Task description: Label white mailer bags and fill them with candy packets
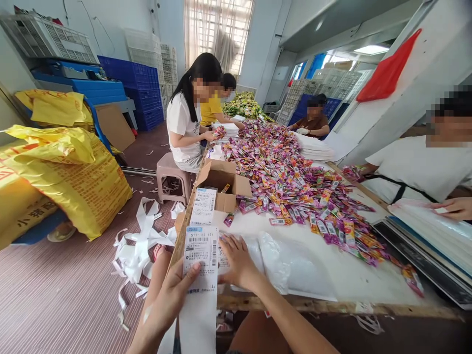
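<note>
My left hand [173, 290] grips a strip of printed shipping labels [201, 248], thumb on top, at the table's left edge. One end of the strip hangs below the edge; its far end rests against an open cardboard box [225, 202]. To the right, my right hand [238, 260] lies flat with fingers spread on a white plastic mailer bag [254, 248], partly over a label stuck on it. More white plastic packages [291, 263] lie beside it. Beyond them spreads a big heap of small purple and orange snack packets [280, 162].
Several people sit around the table [368, 285]; one nearby on the right has a hand on clear plastic bags [431, 221]. White waste strips [138, 246] litter the floor at left, near yellow sacks [73, 177] and a stool [172, 172]. White stacks [313, 147] flank the heap.
</note>
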`<state>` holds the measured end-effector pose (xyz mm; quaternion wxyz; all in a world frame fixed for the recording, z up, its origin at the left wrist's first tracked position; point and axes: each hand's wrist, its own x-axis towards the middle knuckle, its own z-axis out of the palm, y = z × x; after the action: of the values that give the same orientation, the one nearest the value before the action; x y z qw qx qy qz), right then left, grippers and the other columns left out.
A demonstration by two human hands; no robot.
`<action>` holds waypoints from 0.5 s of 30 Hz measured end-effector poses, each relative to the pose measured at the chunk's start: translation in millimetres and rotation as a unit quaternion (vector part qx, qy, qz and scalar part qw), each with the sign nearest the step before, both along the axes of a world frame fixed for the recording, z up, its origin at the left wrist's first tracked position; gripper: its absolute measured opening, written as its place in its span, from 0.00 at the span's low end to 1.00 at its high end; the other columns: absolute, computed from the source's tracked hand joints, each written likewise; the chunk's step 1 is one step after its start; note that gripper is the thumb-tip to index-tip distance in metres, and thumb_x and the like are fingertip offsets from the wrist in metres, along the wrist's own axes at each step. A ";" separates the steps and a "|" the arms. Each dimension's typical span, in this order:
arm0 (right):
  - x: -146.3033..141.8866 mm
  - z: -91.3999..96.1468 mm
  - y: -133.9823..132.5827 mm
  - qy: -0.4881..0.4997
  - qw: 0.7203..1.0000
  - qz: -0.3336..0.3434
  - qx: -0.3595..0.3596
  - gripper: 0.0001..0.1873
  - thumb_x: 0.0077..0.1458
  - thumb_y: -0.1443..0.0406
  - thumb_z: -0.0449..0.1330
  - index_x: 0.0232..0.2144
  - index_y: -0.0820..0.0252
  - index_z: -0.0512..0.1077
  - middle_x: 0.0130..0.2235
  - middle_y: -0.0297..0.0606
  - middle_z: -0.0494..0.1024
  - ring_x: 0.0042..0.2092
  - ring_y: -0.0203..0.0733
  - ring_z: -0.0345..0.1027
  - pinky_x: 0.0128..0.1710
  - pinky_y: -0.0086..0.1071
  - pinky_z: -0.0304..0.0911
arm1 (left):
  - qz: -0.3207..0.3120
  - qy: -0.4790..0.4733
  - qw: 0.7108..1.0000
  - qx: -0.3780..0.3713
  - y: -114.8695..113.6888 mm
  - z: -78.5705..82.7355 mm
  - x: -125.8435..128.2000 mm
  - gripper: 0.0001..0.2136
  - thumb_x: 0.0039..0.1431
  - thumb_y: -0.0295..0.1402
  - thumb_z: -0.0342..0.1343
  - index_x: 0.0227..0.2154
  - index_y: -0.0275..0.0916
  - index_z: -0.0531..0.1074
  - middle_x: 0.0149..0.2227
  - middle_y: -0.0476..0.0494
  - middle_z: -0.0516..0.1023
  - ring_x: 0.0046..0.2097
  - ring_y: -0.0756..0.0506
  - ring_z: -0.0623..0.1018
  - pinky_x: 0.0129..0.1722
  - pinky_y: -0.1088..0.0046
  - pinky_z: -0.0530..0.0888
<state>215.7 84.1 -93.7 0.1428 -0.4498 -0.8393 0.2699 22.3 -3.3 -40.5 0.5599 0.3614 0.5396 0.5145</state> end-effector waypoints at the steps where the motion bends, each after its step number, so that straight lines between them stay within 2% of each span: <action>1: 1.7 8.7 -5.5 0.068 0.997 -0.018 -0.021 0.49 0.49 0.44 0.60 0.65 0.61 0.52 0.65 0.52 0.56 0.67 0.59 0.45 0.65 0.57 0.38 | -0.027 0.004 1.000 0.015 -0.9 -0.8 2.4 0.19 0.56 0.44 0.58 0.47 0.40 0.78 0.49 0.40 0.82 0.58 0.34 0.73 0.53 0.62 0.74; 3: 5.0 27.8 -22.3 0.204 0.977 -0.047 -0.052 0.40 0.59 0.50 0.55 0.66 0.57 0.48 0.62 0.49 0.63 0.63 0.52 0.55 0.61 0.49 0.53 | -0.079 0.010 0.996 0.039 -3.0 -2.6 6.7 0.15 0.57 0.42 0.58 0.44 0.42 0.80 0.47 0.42 0.83 0.54 0.35 0.76 0.51 0.64 0.75; 4: 6.1 36.8 -32.3 0.250 0.966 -0.052 -0.046 0.35 0.61 0.54 0.55 0.65 0.54 0.49 0.59 0.47 0.67 0.60 0.49 0.60 0.57 0.45 0.59 | -0.104 0.012 0.993 0.047 -4.0 -3.7 8.6 0.13 0.56 0.41 0.59 0.40 0.42 0.81 0.44 0.42 0.84 0.51 0.34 0.78 0.50 0.64 0.75; 7: 6.6 52.9 -59.0 0.275 0.959 -0.033 0.065 0.17 0.61 0.66 0.55 0.52 0.53 0.65 0.46 0.41 0.76 0.49 0.44 0.69 0.48 0.36 0.65 | -0.134 -0.027 0.990 0.022 -6.2 -5.8 14.4 0.09 0.49 0.41 0.66 0.28 0.41 0.82 0.32 0.44 0.85 0.45 0.35 0.81 0.47 0.64 0.76; 8: 5.8 54.0 -65.3 0.266 0.958 -0.031 0.106 0.14 0.60 0.70 0.54 0.48 0.54 0.67 0.43 0.39 0.76 0.46 0.42 0.70 0.46 0.34 0.65 | -0.123 -0.081 0.989 -0.003 -6.2 -5.6 16.7 0.12 0.46 0.44 0.67 0.28 0.41 0.82 0.31 0.44 0.85 0.44 0.35 0.81 0.47 0.63 0.76; 10: 3.3 52.1 -74.5 0.249 0.956 -0.022 0.152 0.14 0.59 0.74 0.53 0.44 0.55 0.68 0.39 0.38 0.77 0.42 0.41 0.69 0.43 0.33 0.65 | -0.095 -0.223 0.967 -0.079 -4.5 -3.4 22.9 0.18 0.46 0.48 0.65 0.34 0.40 0.81 0.34 0.42 0.85 0.46 0.35 0.81 0.47 0.62 0.77; 12: 1.0 51.1 -82.0 0.231 0.960 -0.007 0.157 0.14 0.56 0.76 0.55 0.42 0.56 0.69 0.37 0.38 0.76 0.40 0.41 0.68 0.42 0.33 0.64 | -0.063 -0.320 0.932 -0.156 0.1 -0.2 30.8 0.19 0.51 0.44 0.63 0.41 0.34 0.79 0.38 0.37 0.85 0.48 0.34 0.81 0.48 0.61 0.77; 13: 1.4 53.7 -85.8 0.222 0.962 0.000 0.157 0.12 0.56 0.76 0.56 0.40 0.57 0.69 0.35 0.37 0.75 0.39 0.42 0.67 0.41 0.33 0.64 | -0.041 -0.332 0.925 -0.180 3.3 0.8 34.6 0.17 0.54 0.39 0.61 0.43 0.31 0.78 0.38 0.35 0.85 0.48 0.34 0.81 0.48 0.60 0.77; 15: 9.5 68.0 -92.3 0.214 0.966 -0.007 0.144 0.07 0.55 0.74 0.57 0.33 0.57 0.70 0.35 0.38 0.72 0.41 0.42 0.66 0.41 0.34 0.63 | 0.030 -0.303 0.936 -0.179 10.8 -0.5 39.0 0.16 0.58 0.30 0.57 0.47 0.28 0.74 0.37 0.33 0.85 0.47 0.34 0.81 0.47 0.60 0.77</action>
<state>225.2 -8.2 -25.7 0.3842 -0.3623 -0.8160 0.2350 61.3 7.4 -41.0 0.7366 0.0656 0.4385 0.5107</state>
